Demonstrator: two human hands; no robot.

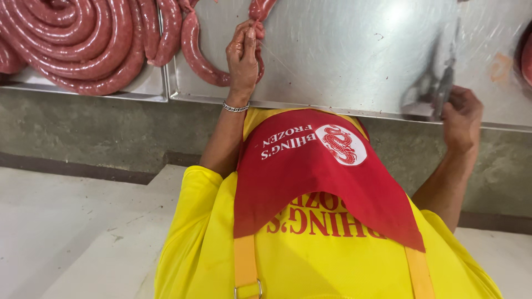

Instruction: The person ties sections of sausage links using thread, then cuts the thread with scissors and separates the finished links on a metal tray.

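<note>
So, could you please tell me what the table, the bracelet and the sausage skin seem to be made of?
Table: likely stainless steel, a brushed grey sheet with glare and blurred reflections. Bracelet: silvery metal chain with shiny links. Sausage: thin glossy casing over reddish meat; which kind, I cannot tell.

Two hands showed: the left hand [244, 52] and the right hand [461, 119]. One metal tabletop [343, 61] carried one steel tray [145, 87] at the left. One big coil of red sausage [83, 39] lay there, one loose sausage length [195, 52] beside it, and one silver bracelet [235, 107].
</note>
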